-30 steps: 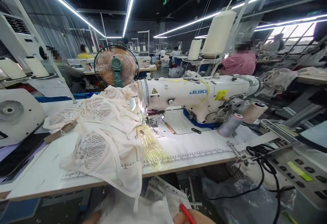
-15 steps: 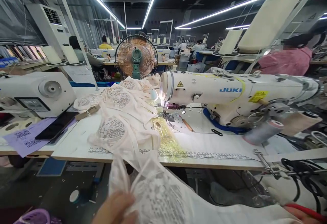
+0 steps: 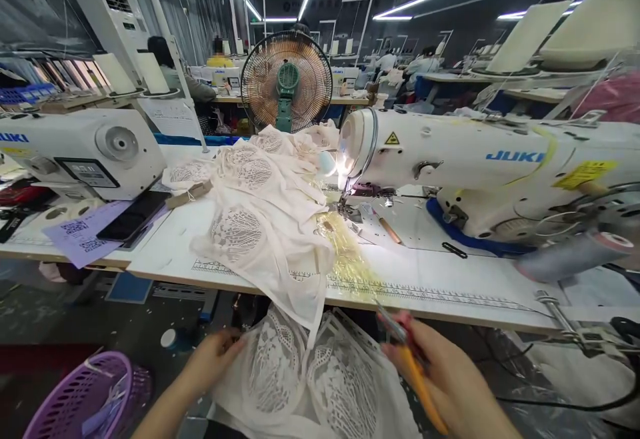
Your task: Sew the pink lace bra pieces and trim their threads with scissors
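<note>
So the white lace garment [image 3: 277,365] sits just below the front edge of the worktop [image 3: 167,252], both cups now spread side by side; half a second ago just one lay open. Sheer fabric, leafy openwork. Left hand [image 3: 215,359] has its fingers pinching the edge, right hand [image 3: 445,372] is wrapped around orange-handled scissors [image 3: 417,385]. Beyond: a soft pile of similar pieces [image 3: 245,169], crinkly yellow film [image 3: 350,259], smooth white sewing machine [image 3: 445,149].

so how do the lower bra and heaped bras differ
The lower bra shows two cups side by side; the heaped bras overlap. The heaped bras lie mostly on the table; the lower bra is below its edge. The left hand touches the lower bra, no hand the heaped bras. Both have pale, lacy cups.
</note>
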Tool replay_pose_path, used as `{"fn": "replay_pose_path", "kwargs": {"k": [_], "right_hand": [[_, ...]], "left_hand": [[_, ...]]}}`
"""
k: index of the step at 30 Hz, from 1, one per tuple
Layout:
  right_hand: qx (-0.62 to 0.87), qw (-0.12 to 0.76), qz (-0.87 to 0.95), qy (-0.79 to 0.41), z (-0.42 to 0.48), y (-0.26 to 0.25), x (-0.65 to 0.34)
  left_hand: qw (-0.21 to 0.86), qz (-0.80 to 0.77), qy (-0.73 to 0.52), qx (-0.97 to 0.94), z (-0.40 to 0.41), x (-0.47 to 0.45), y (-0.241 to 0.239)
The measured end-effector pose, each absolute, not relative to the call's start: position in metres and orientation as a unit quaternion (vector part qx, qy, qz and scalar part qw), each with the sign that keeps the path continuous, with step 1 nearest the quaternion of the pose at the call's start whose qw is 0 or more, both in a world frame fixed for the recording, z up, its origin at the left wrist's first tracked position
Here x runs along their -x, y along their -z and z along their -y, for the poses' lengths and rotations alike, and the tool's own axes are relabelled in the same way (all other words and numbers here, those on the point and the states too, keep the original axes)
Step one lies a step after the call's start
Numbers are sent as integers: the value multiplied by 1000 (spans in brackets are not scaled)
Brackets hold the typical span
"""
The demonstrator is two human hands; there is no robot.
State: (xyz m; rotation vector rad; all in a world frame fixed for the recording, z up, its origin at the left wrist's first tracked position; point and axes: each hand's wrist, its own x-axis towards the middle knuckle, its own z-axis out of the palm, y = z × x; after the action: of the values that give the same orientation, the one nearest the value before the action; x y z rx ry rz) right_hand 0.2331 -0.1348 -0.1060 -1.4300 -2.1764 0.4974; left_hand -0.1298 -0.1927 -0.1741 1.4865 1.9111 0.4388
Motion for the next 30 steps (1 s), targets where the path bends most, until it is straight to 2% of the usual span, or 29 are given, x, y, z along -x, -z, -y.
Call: {"fn": "replay_pose_path", "kwargs": {"k": [3, 8, 10, 14, 18, 20, 22, 26, 30], "right_hand": [[549, 168, 807, -141, 103, 82, -181], [560, 158, 802, -133, 63, 75, -132], [559, 164, 800, -147, 54, 74, -127], [558, 200, 782, -190, 49, 55, -124], [489, 251, 783, -291, 59, 29, -116], [414, 285, 773, -388, 65, 26, -113], [400, 301, 754, -425, 66, 31, -112], [526, 269, 750, -298, 51, 49, -119], [596, 232, 738, -215, 41, 56, -134]], "left_hand": [[373, -711, -143, -578, 202, 124, 153], [449, -661, -68, -597, 239, 142, 101], [396, -709, -64, -580, 250, 156, 92], [216, -795, -133, -552, 244, 178, 83], [121, -737, -245, -618, 197, 177, 61], [76, -724, -282, -625, 163, 173, 49], [55, -735, -297, -607, 125, 171, 41], [80, -758, -306, -571, 56, 176, 41], [129, -762, -310, -553, 26, 184, 51]]}}
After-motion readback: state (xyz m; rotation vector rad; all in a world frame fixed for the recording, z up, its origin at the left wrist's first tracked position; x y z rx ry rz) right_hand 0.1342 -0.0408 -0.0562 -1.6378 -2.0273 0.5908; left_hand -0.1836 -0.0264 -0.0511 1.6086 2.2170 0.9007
